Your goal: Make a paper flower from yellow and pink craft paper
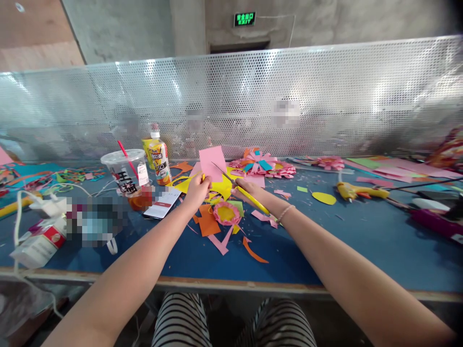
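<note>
Left hand (pixel 197 190) pinches pink paper sheet (pixel 212 163) upright over the table (pixel 347 231). Right hand (pixel 249 190) grips yellow scissors (pixel 240 188), blades parted at the sheet's edge. Risk: unsupported paper flexes, cut wanders; left fingers sit near blades.

Bright, even daylight fills the scene; the perforated metal screen (pixel 253 101) throws back white glare in patches, strongest at its right and far left. Shadows on the blue table (pixel 361 241) are soft and short, darkest at the right edge; colours of the paper scraps (pixel 217 221) read vivid. The wide lens bows the screen and table edge, corners smear and darken, and several pixelated patches blot the middle ground.
</note>
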### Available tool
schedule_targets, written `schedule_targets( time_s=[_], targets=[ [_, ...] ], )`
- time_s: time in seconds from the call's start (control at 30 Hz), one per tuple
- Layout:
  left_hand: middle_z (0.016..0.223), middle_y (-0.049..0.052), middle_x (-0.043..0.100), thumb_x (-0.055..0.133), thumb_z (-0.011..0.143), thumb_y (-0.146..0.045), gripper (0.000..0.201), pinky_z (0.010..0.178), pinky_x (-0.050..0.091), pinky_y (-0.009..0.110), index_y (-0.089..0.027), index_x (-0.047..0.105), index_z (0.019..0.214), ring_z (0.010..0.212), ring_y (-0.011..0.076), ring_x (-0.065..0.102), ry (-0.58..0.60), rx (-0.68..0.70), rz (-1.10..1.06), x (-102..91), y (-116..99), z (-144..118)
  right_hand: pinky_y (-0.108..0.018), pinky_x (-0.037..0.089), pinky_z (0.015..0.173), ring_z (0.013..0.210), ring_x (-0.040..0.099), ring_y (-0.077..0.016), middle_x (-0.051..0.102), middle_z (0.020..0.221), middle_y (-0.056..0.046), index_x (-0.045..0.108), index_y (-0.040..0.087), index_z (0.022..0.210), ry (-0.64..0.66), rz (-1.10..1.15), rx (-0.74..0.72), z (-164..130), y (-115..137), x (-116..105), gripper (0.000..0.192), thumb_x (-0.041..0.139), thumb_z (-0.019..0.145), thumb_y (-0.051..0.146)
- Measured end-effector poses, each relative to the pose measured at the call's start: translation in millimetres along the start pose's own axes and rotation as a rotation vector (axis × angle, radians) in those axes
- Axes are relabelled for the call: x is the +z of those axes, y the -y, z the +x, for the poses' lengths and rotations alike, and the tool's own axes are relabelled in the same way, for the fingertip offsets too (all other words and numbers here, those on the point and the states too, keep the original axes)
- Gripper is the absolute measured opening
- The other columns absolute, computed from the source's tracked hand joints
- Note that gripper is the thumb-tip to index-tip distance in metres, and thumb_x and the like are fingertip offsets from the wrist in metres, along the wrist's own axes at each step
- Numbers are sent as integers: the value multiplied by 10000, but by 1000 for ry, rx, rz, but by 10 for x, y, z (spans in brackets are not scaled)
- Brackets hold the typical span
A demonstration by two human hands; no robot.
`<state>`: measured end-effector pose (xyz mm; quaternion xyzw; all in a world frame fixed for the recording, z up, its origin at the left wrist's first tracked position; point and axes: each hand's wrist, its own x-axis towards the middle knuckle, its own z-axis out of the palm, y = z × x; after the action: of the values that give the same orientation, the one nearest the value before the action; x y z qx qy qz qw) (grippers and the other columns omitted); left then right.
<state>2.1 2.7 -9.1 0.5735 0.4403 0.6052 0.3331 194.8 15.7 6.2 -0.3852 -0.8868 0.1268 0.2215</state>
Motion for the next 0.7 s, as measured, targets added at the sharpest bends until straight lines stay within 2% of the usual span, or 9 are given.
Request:
schedule_targets(
  time_s=[0.3,0.53,0.7],
  targets=[
    [516,-62,387,471,750,-231,174,388,240,182,-176,390,607,370,29,330,-63,6,-9,-19,-18,12,-287,414,691,754,543,-168,570,838,-61,459,176,883,-60,19,-16,38,-103,19,287,390,816,447],
    [513,-64,382,472,742,-236,168,392,236,188,-177,388,609,377,34,330,-72,25,4,-31,39,32,-301,406,678,768,545,-191,573,853,-74,453,179,928,-166,-15,14,13,-121,-41,323,374,822,474],
    [500,-63,373,465,739,-234,165,391,248,190,-176,395,601,367,37,327,-70,33,45,-39,66,43,-305,404,683,786,550,-210,580,876,-99,457,169,962,-78,-131,-73,-6,-153,-47,375,383,820,508]
  ],
)
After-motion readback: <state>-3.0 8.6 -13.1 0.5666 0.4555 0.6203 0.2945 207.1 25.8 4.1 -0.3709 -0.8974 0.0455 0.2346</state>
